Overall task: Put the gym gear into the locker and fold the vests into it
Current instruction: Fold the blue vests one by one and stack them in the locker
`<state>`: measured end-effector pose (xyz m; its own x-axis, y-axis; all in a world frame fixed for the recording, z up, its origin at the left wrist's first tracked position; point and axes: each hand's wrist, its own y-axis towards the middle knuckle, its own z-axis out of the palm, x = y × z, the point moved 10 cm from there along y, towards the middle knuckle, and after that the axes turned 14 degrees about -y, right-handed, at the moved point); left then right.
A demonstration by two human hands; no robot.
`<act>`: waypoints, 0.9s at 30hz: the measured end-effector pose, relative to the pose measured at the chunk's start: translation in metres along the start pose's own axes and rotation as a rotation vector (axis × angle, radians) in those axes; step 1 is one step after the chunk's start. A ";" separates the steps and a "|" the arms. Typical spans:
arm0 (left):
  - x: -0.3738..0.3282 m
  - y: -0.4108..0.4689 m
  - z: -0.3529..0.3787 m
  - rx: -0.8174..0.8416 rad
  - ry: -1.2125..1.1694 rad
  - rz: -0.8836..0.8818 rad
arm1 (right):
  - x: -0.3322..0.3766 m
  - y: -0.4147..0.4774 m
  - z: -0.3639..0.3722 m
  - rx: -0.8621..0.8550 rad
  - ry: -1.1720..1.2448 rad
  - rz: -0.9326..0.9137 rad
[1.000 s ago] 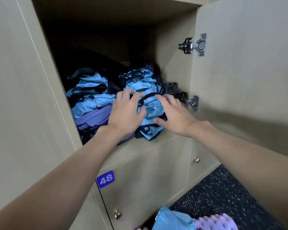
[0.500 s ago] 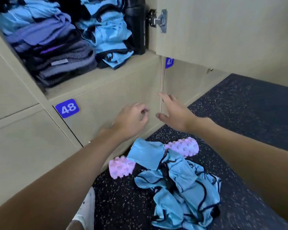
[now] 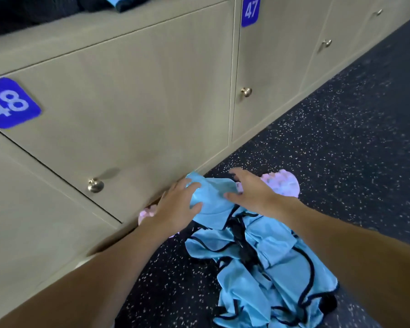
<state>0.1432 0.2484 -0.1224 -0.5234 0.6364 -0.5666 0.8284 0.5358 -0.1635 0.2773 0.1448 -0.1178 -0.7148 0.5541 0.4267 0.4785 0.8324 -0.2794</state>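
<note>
Hands on the top vest [image 3: 213, 197]
Limp, light, probably slippery: left hand [image 3: 175, 209] pinches its edge, right hand [image 3: 256, 192] lies flat on it; best lifted by the shoulders.

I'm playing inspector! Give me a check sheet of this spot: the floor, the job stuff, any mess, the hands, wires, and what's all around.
Surface: dark speckled floor, with the vests and roller lying on it.
Job's things: blue vests crumpled in a heap, unfolded; pink foam roller under the heap's far edge, both ends poking out.
Clutter: nothing seen.
Grippers: left hand pinches the top vest between fingers and thumb; right hand lies on it, fingers straight.
Cables: nothing seen.
Surroundings: shut door 48 and door 47, each with round knobs; the open locker shows only at the top edge, with dark clothes inside.
</note>
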 end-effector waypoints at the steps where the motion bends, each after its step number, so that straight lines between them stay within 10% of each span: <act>1: 0.004 0.004 0.003 0.002 -0.006 -0.007 | 0.000 0.007 0.006 0.017 0.002 -0.002; 27: -0.018 0.043 0.019 0.297 0.407 0.319 | 0.010 0.020 0.052 -0.049 -0.268 -0.218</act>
<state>0.1919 0.2494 -0.1340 -0.2250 0.9334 -0.2796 0.9470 0.1419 -0.2882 0.2536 0.1674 -0.1639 -0.9083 0.3500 0.2293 0.3189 0.9338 -0.1622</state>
